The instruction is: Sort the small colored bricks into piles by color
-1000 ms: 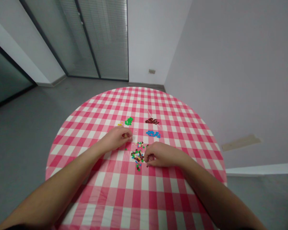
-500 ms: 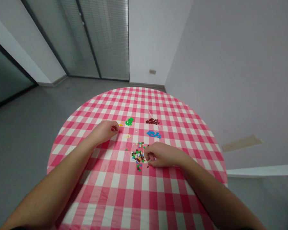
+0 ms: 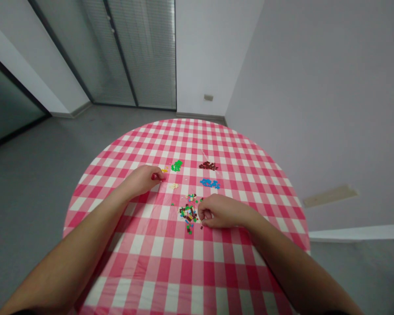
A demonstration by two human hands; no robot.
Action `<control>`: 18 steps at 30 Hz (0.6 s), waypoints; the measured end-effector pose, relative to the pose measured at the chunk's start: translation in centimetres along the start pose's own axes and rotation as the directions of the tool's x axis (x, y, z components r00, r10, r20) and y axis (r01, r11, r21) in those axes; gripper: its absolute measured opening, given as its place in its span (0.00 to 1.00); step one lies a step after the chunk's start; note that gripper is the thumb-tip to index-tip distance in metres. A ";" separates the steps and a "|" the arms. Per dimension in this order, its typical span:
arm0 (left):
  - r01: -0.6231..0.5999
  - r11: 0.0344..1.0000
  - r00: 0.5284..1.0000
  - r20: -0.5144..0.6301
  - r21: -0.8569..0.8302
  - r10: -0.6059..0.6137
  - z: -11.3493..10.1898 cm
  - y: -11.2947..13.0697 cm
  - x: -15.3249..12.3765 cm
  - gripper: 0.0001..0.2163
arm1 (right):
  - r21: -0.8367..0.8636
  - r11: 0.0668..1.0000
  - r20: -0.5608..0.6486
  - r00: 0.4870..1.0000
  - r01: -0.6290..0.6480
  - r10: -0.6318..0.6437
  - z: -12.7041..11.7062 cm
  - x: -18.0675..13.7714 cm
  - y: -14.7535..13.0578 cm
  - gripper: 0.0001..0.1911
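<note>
My left hand [image 3: 145, 180] is closed, thumb and forefinger curled together beside a few small yellow pieces [image 3: 164, 170]. Whatever its fingertips hold, if anything, is too small to make out. To the right of the mixed pile of tiny coloured pieces [image 3: 188, 213], my right hand [image 3: 223, 211] rests with its fingers curled in. Its fingertips touch or nearly touch the pile's edge, and their contents are hidden. Small plastic-looking pieces lie grouped by colour farther back: green [image 3: 176, 166], dark brown [image 3: 208, 166], blue [image 3: 210, 183] and cream [image 3: 174, 186].
A round table with a red-and-white checked cloth [image 3: 170, 271] carries everything. Beyond it stand a glass partition with blinds [image 3: 151, 52] and a pale wall [image 3: 302, 96] on the right. Grey floor [image 3: 26, 175] shows at left.
</note>
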State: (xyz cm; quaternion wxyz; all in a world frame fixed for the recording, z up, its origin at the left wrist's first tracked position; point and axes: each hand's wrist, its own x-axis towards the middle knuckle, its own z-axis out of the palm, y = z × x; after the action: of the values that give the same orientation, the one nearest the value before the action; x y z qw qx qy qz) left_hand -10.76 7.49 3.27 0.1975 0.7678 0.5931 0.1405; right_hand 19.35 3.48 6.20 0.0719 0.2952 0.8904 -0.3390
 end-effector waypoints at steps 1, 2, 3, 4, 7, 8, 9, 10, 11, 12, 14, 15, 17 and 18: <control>-0.012 1.000 1.000 -0.009 0.000 0.012 0.1 -0.1 0.0 0.07 | 0.000 1.000 -0.002 1.000 0.003 -0.003 0.0 0.0 0.1 0.03; -0.030 1.000 0.999 -0.024 0.000 0.030 0.3 -0.1 0.1 0.08 | 0.001 1.000 -0.004 1.000 0.009 -0.009 0.1 0.0 0.1 0.03; -0.054 0.999 0.998 -0.043 0.000 0.054 0.6 0.1 0.2 0.09 | 0.000 1.000 -0.008 1.000 0.016 -0.016 0.1 0.0 0.2 0.04; -0.086 0.996 0.994 -0.063 0.000 0.086 0.9 0.3 0.2 0.09 | -0.002 1.000 -0.014 1.000 0.024 -0.024 0.2 -0.1 0.3 0.04; -0.235 0.972 0.966 -0.112 0.004 0.234 1.9 1.8 0.2 0.09 | -0.008 0.999 -0.033 0.999 0.043 -0.043 0.4 -0.1 0.5 0.06; -0.299 0.954 0.949 -0.106 0.010 0.298 2.2 2.5 0.1 0.09 | -0.012 0.999 -0.038 0.998 0.046 -0.046 0.4 -0.1 0.6 0.06; -0.368 0.930 0.927 -0.067 0.014 0.368 2.5 3.1 0.0 0.09 | -0.016 0.999 -0.041 0.998 0.046 -0.047 0.5 -0.1 0.7 0.06; -0.419 0.908 0.907 -0.031 0.020 0.420 2.7 3.8 -0.2 0.09 | -0.018 0.999 -0.044 0.998 0.046 -0.047 0.5 -0.1 0.7 0.06; -0.457 0.889 0.889 -0.001 0.026 0.457 2.8 4.4 -0.4 0.09 | -0.020 0.999 -0.045 0.998 0.046 -0.047 0.5 -0.1 0.7 0.06; -0.484 0.874 0.875 0.024 0.030 0.484 2.8 4.9 -0.6 0.09 | -0.020 0.999 -0.046 0.998 0.045 -0.046 0.6 -0.2 0.7 0.05; -0.513 0.858 0.857 0.066 0.028 0.510 2.9 5.6 -1.0 0.08 | -0.017 0.999 -0.044 0.998 0.044 -0.045 0.6 -0.2 0.8 0.04; -0.519 0.854 0.852 0.088 0.026 0.515 2.9 5.8 -1.2 0.08 | -0.015 0.999 -0.042 0.998 0.044 -0.044 0.6 -0.2 0.7 0.04; -0.518 0.855 0.850 0.122 0.024 0.512 3.0 6.1 -1.3 0.07 | -0.015 0.999 -0.039 0.998 0.042 -0.043 0.6 -0.2 0.7 0.04; -0.515 0.857 0.852 0.130 0.026 0.507 3.1 6.2 -1.3 0.07 | -0.017 0.999 -0.037 0.998 0.043 -0.044 0.5 -0.2 0.7 0.04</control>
State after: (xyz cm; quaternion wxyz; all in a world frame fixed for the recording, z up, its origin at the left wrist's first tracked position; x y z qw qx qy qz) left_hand -4.40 4.41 3.43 0.1648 0.9102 0.3589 0.1243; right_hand 19.86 3.46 5.44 0.0501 0.2816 0.9004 -0.3278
